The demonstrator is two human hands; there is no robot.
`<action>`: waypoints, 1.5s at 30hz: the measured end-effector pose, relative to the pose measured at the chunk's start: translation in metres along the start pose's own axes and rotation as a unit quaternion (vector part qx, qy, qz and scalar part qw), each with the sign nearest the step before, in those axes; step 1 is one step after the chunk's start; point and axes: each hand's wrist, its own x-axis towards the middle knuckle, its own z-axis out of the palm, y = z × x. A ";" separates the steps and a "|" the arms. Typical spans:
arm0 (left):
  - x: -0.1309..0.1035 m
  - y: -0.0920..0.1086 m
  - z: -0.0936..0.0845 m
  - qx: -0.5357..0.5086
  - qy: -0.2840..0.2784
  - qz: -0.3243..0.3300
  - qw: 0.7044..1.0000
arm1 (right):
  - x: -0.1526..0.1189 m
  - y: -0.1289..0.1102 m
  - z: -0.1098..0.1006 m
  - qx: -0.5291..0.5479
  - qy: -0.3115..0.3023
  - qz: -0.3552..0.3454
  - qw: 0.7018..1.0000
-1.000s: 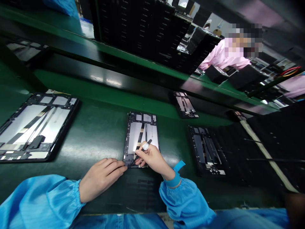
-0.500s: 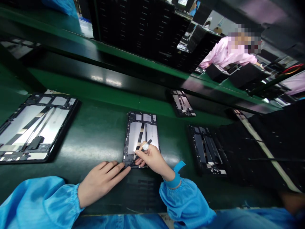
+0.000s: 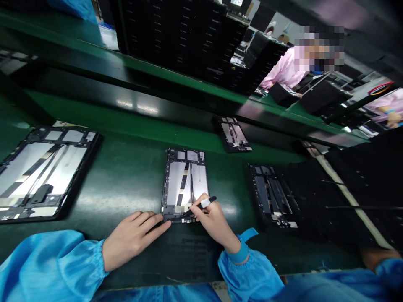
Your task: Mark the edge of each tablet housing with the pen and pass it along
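The black-rimmed, silvery rectangular tablet [image 3: 185, 185] lies on the table [image 3: 122, 180] at 12 o'clock, long axis 12 to 6. Right hand [image 3: 216, 221] grips a slim tool [image 3: 205, 203]; left hand [image 3: 134, 235], unclenched, touches the 7 o'clock corner.

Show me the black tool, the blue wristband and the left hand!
Black tool [image 3: 205, 203], head view: its white wrap.
Blue wristband [image 3: 239, 254], head view: its loop.
Left hand [image 3: 134, 237], head view: its back.

Desk [image 3: 126, 167]: smooth, glossy green | tablet frame [image 3: 172, 209]: matt black, plastic-looking | inner plate [image 3: 200, 180]: smooth, satin, metal-looking | tool [image 3: 213, 199]: smooth black | left sleeve [image 3: 63, 256]: wrinkled cloth, faint sheen
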 end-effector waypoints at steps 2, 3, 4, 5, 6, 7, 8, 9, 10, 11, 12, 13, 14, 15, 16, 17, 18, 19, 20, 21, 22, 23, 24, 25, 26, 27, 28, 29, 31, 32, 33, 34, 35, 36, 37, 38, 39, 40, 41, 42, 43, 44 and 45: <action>-0.002 0.000 0.002 -0.008 0.012 -0.007 1.000 | -0.001 -0.001 0.001 -0.023 0.000 -0.005 1.000; -0.002 0.000 0.003 -0.013 0.016 -0.009 1.000 | 0.000 -0.001 0.002 -0.027 0.000 -0.004 1.000; -0.003 -0.001 0.004 -0.019 0.014 -0.007 1.000 | 0.000 0.000 0.002 -0.023 0.001 -0.002 1.000; -0.004 -0.001 0.004 -0.023 0.012 -0.006 1.000 | 0.001 0.001 0.002 -0.013 0.002 0.002 1.000; -0.004 -0.001 0.004 -0.026 0.012 -0.006 1.000 | 0.002 0.002 0.002 0.005 0.001 0.008 1.000; -0.005 -0.001 0.005 -0.028 0.012 -0.006 1.000 | 0.002 0.004 0.003 0.025 0.002 0.015 1.000; -0.006 -0.001 0.005 -0.029 0.012 -0.008 0.999 | 0.002 0.005 0.003 0.046 0.003 0.023 0.999; -0.006 -0.001 0.005 -0.028 0.012 -0.010 0.999 | 0.003 0.006 0.003 0.062 0.005 0.030 0.998; -0.006 -0.001 0.006 -0.025 0.014 -0.012 1.000 | 0.003 0.007 0.004 0.072 0.007 0.035 0.997; -0.006 -0.001 0.006 -0.022 0.016 -0.012 1.000 | 0.003 0.008 0.004 0.075 0.007 0.039 0.996; -0.005 0.000 0.006 -0.018 0.012 -0.010 1.000 | 0.003 0.009 0.004 0.075 0.007 0.039 0.996; -0.004 0.000 0.005 -0.012 0.007 -0.008 1.000 | 0.003 0.009 0.004 0.073 0.008 0.039 0.997; -0.003 0.000 0.004 -0.007 0.002 -0.003 1.000 | 0.003 0.009 0.004 0.071 0.008 0.038 0.997; -0.002 0.001 0.004 -0.002 0.000 0.001 1.000 | 0.003 0.009 0.004 0.069 0.008 0.036 0.997; -0.001 0.001 0.004 0.001 -0.002 0.003 1.000 | 0.003 0.009 0.004 0.067 0.009 0.034 0.997; -0.001 0.002 0.004 0.002 -0.003 0.003 1.000 | 0.003 0.009 0.004 0.065 0.010 0.032 0.997; -0.002 0.002 0.006 0.001 -0.001 0.000 1.000 | 0.003 0.009 0.004 0.063 0.010 0.031 0.997; -0.003 0.003 0.007 -0.002 0.001 -0.006 1.000 | 0.003 0.008 0.004 0.061 0.009 0.032 0.998; -0.004 0.003 0.009 -0.005 -0.002 -0.012 1.000 | 0.003 0.008 0.004 0.059 0.009 0.032 0.998; -0.006 0.004 0.011 -0.006 -0.007 -0.017 1.000 | 0.003 0.008 0.004 0.056 0.009 0.033 0.998; -0.008 0.004 0.013 -0.007 -0.012 -0.021 1.000 | 0.003 0.007 0.004 0.053 0.010 0.033 0.998; -0.009 0.005 0.015 -0.006 -0.016 -0.024 1.000 | 0.003 0.007 0.004 0.049 0.010 0.032 0.998; -0.010 0.005 0.016 -0.005 -0.020 -0.026 0.999 | 0.003 0.007 0.004 0.045 0.010 0.031 0.998; -0.011 0.005 0.017 -0.005 -0.021 -0.027 0.999 | 0.003 0.007 0.004 0.042 0.010 0.030 0.999; -0.010 0.005 0.017 -0.006 -0.019 -0.029 0.999 | 0.002 0.007 0.004 0.039 0.009 0.030 0.999; -0.010 0.005 0.016 -0.006 -0.018 -0.030 0.999 | 0.002 0.007 0.004 0.037 0.008 0.030 0.999; -0.009 0.004 0.015 -0.007 -0.013 -0.031 0.999 | 0.002 0.007 0.004 0.036 0.008 0.029 0.999; -0.007 0.004 0.013 -0.006 -0.013 -0.032 0.999 | 0.002 0.008 0.004 0.036 0.008 0.029 0.999; -0.002 0.005 0.007 -0.002 -0.026 -0.031 0.999 | 0.003 0.008 0.004 0.037 0.007 0.028 0.999; 0.001 0.006 0.004 0.000 -0.036 -0.027 0.999 | 0.003 0.009 0.004 0.038 0.005 0.027 0.999; 0.004 0.008 0.002 0.002 -0.044 -0.025 0.999 | 0.003 0.009 0.004 0.037 0.003 0.026 0.999; 0.008 0.010 0.000 0.005 -0.049 -0.023 0.998 | 0.003 0.010 0.004 0.035 0.000 0.025 0.999; 0.011 0.012 -0.001 0.008 -0.053 -0.025 0.998 | 0.003 0.010 0.004 0.031 -0.001 0.022 0.999; 0.014 0.014 -0.002 0.011 -0.051 -0.029 0.998 | 0.002 0.010 0.003 0.024 0.001 0.018 1.000; 0.016 0.015 -0.002 0.013 -0.051 -0.031 0.998 | 0.002 0.010 0.003 0.017 0.004 0.013 1.000; 0.017 0.015 -0.001 0.010 -0.052 -0.032 0.998 | 0.001 0.010 0.004 0.012 0.008 0.009 1.000; 0.017 0.013 0.000 0.001 -0.052 -0.031 0.998 | 0.000 0.010 0.004 0.013 0.011 0.006 1.000; 0.016 0.011 0.001 -0.017 -0.049 -0.027 0.998 | 0.000 0.011 0.004 0.018 0.016 0.003 1.000; 0.013 0.007 0.002 -0.042 -0.045 -0.022 0.998 | 0.000 0.012 0.005 0.026 0.029 -0.003 0.999; 0.010 0.002 0.002 -0.069 -0.039 -0.018 0.997 | 0.000 0.014 0.005 0.033 0.056 -0.013 0.998; 0.007 -0.004 0.002 -0.095 -0.031 -0.019 0.995 | 0.001 0.017 0.006 0.039 0.102 -0.026 0.994; 0.005 -0.008 0.001 -0.115 -0.025 -0.020 0.993 | 0.002 0.020 0.006 0.045 0.162 -0.040 0.985; 0.004 -0.013 -0.001 -0.128 -0.020 -0.019 0.991 | 0.004 0.024 0.006 0.053 0.227 -0.052 0.971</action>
